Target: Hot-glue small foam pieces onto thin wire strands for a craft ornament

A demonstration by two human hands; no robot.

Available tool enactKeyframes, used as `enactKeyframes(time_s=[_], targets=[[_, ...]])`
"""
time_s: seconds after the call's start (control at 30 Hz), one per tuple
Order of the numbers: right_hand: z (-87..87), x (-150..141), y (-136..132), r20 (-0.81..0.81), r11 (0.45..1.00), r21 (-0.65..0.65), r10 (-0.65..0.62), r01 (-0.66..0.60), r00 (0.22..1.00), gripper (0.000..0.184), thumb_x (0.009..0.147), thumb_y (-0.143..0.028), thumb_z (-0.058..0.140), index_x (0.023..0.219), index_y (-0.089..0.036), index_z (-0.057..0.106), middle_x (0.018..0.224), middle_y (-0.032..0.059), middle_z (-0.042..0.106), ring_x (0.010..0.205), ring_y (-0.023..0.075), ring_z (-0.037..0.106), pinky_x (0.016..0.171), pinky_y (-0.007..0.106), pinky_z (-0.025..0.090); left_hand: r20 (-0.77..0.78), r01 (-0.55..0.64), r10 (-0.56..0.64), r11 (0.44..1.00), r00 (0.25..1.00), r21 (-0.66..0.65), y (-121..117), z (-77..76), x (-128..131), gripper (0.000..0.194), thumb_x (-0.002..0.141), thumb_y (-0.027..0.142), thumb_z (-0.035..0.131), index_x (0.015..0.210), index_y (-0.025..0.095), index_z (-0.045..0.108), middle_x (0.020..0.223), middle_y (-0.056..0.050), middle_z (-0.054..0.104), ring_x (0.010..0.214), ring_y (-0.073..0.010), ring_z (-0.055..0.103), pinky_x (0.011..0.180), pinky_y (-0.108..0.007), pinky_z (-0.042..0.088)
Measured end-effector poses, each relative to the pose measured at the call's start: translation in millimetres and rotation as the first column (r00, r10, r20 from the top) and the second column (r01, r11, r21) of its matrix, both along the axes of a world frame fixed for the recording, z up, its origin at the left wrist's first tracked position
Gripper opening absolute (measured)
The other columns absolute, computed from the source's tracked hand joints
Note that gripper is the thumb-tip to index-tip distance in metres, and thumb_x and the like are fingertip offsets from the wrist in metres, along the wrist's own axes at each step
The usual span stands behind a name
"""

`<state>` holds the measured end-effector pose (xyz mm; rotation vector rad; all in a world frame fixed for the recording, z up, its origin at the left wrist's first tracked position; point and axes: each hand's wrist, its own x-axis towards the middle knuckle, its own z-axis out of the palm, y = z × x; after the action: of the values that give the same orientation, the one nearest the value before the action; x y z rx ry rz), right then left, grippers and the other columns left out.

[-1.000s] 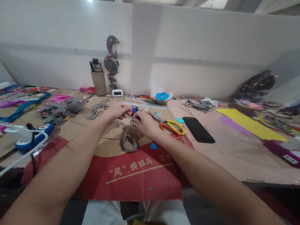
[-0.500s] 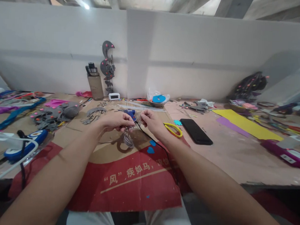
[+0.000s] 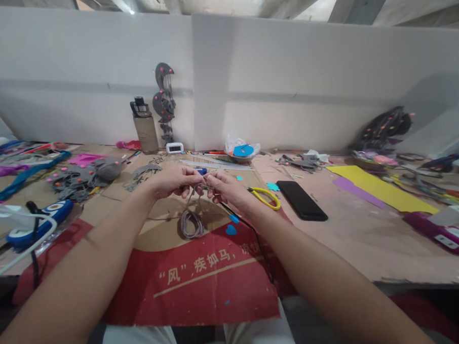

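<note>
My left hand (image 3: 176, 182) and my right hand (image 3: 225, 189) meet over the cardboard sheet (image 3: 204, 297), fingertips pinched together on thin grey cord. A loose coil of the grey cord (image 3: 191, 225) dangles below the fingers, and a strand runs off to the left. What lies right between the fingertips is too small to make out. Behind the hands a blue tool (image 3: 201, 171), probably a glue gun, is mostly hidden; a black cable (image 3: 246, 223) passes under my right wrist. Yellow-handled scissors (image 3: 265, 198) lie partly covered by my right forearm.
A black phone (image 3: 302, 200) lies to the right, near yellow paper (image 3: 381, 189). Blue paper hearts (image 3: 231, 230) rest on the cardboard. Grey pinned felt pieces (image 3: 87, 176) and a blue power strip (image 3: 40, 223) are at left. A bottle (image 3: 145, 130) stands by the wall.
The hands moved apart about half a second ago and have now come back together on the cord. The blue tool and its black cable lie differently than a second ago. The view has shifted slightly.
</note>
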<state>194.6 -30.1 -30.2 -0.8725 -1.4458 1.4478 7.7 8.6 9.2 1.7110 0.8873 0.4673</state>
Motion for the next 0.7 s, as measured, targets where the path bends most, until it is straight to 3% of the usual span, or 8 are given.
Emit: enactKeyframes(time_s=[0.1, 0.2, 0.3, 0.4, 0.47, 0.53, 0.63, 0.7], targets=[[0.8, 1, -2, 0.11, 1.0, 0.028, 0.0, -0.003, 0.994, 0.035, 0.076, -0.046, 0.062, 0.098, -0.02, 0.056, 0.084, 0.0001, 0.062, 0.058, 0.006, 0.05, 0.047, 0.017, 0.034, -0.007, -0.025, 0.025, 1.0, 1.0, 0.017, -1, 3.1, -1, 0.029, 0.078, 0.043, 0.061, 0.082, 0.014, 0.064, 0.082, -0.007, 0.071, 0.04, -0.0036, 0.05, 0.034, -0.015, 0.028], [-0.7, 2, -3, 0.26, 0.995, 0.043, 0.077, -0.091, 0.963, 0.04, 0.069, -0.032, 0.07, 0.105, -0.02, 0.057, 0.076, -0.0025, 0.062, 0.055, 0.0065, 0.049, 0.047, 0.018, 0.033, 0.017, -0.049, 0.049, 0.998, 0.999, 0.027, -1, 5.7, -3, 0.028, 0.077, 0.041, 0.063, 0.084, 0.014, 0.064, 0.084, -0.008, 0.07, 0.041, -0.0032, 0.049, 0.034, -0.015, 0.027], [0.3, 5, -5, 0.36, 0.981, 0.026, 0.169, -0.191, 0.917, 0.025, 0.068, -0.026, 0.069, 0.091, -0.017, 0.063, 0.066, -0.0038, 0.061, 0.05, 0.0053, 0.044, 0.046, 0.019, 0.032, 0.086, -0.059, 0.057, 0.998, 0.995, 0.013, -1, 7.7, -5, 0.026, 0.076, 0.039, 0.064, 0.083, 0.014, 0.063, 0.078, -0.007, 0.07, 0.039, -0.0027, 0.047, 0.034, -0.015, 0.028], [8.5, 10, -6, 0.359, 0.983, 0.024, 0.162, -0.182, 0.919, 0.015, 0.073, -0.03, 0.064, 0.076, -0.016, 0.065, 0.064, -0.0023, 0.061, 0.046, 0.0044, 0.041, 0.043, 0.019, 0.031, 0.101, -0.113, 0.112, 0.994, 0.989, 0.002, 1, 8.6, -11, 0.025, 0.076, 0.04, 0.064, 0.081, 0.015, 0.062, 0.061, -0.002, 0.064, 0.034, -0.0021, 0.04, 0.033, -0.015, 0.022], [17.0, 16, -6, 0.304, 0.99, 0.045, 0.111, -0.131, 0.946, 0.016, 0.076, -0.032, 0.062, 0.074, -0.016, 0.064, 0.064, -0.0018, 0.062, 0.045, 0.004, 0.042, 0.042, 0.018, 0.03, 0.029, -0.106, 0.106, 0.994, 0.994, 0.005, 2, 8.9, -15, 0.025, 0.075, 0.041, 0.065, 0.078, 0.016, 0.062, 0.054, 0.0, 0.06, 0.033, -0.0026, 0.038, 0.032, -0.015, 0.02], [25.1, 21, -7, 0.239, 0.995, 0.057, 0.065, -0.08, 0.969, 0.016, 0.077, -0.032, 0.061, 0.076, -0.016, 0.063, 0.061, -0.0028, 0.06, 0.042, 0.0034, 0.041, 0.039, 0.017, 0.027, -0.12, -0.012, 0.009, 1.0, 0.993, -0.023, 2, 9.8, -19, 0.025, 0.071, 0.04, 0.068, 0.075, 0.016, 0.065, 0.054, -0.002, 0.061, 0.034, -0.0042, 0.041, 0.034, -0.016, 0.023], [31.8, 24, -9, 0.155, 0.999, 0.044, 0.023, -0.031, 0.988, 0.02, 0.075, -0.029, 0.063, 0.092, -0.019, 0.061, 0.056, -0.005, 0.058, 0.039, 0.0037, 0.038, 0.036, 0.017, 0.024, -0.319, 0.148, -0.167, 0.985, 0.933, -0.085, -1, 12.6, -22, 0.023, 0.063, 0.037, 0.073, 0.074, 0.016, 0.069, 0.058, -0.004, 0.064, 0.04, -0.0085, 0.048, 0.037, -0.019, 0.031], [31.4, 24, -9, 0.125, 0.999, 0.028, 0.022, -0.025, 0.992, 0.029, 0.074, -0.029, 0.065, 0.1, -0.021, 0.057, 0.055, -0.0063, 0.058, 0.038, 0.0039, 0.038, 0.035, 0.017, 0.024, -0.379, 0.175, -0.174, 0.984, 0.909, -0.031, -2, 14.4, -22, 0.023, 0.059, 0.034, 0.075, 0.076, 0.018, 0.072, 0.062, -0.004, 0.066, 0.044, -0.0108, 0.052, 0.039, -0.02, 0.033]])
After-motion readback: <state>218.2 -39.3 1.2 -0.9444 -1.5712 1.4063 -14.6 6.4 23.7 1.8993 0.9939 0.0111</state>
